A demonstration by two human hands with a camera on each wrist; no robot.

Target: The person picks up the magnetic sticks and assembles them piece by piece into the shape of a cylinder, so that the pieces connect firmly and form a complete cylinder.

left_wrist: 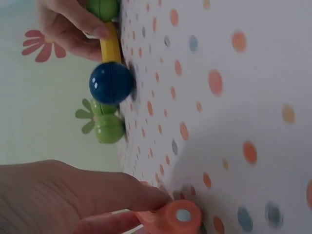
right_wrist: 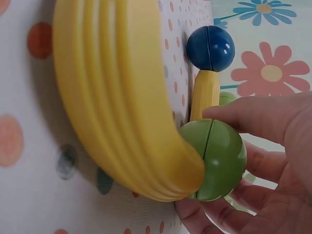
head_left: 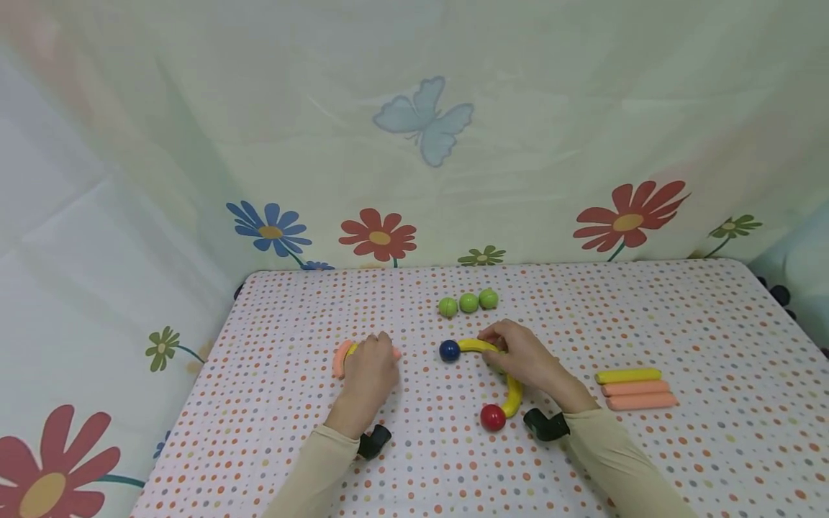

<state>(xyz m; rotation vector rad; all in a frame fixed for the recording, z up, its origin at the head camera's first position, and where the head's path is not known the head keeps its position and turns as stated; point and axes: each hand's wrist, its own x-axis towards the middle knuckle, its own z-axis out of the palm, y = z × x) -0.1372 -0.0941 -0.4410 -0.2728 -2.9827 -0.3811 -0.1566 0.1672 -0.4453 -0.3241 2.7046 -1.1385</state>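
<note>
In the head view my left hand [head_left: 372, 367] is over a small group of curved sticks on the left, salmon [head_left: 339, 360] and yellow [head_left: 350, 350]. Thumb and fingers pinch a salmon stick [left_wrist: 195, 217], whose round end shows a pale disc in the left wrist view. My right hand [head_left: 526, 357] holds a green ball [right_wrist: 223, 161] where two curved yellow sticks meet. One yellow stick [head_left: 470, 345] runs left to a blue ball [head_left: 450, 351]; the other [head_left: 514, 397] bends toward me to a red ball [head_left: 493, 418]. My left hand hides part of its group.
Several green balls [head_left: 469, 303] sit in a row farther back. To the right lie a straight yellow stick [head_left: 628, 375] and two straight salmon sticks [head_left: 637, 388]. A dotted cloth [head_left: 440, 475] covers the table, and a flowered curtain [head_left: 531, 180] hangs behind it.
</note>
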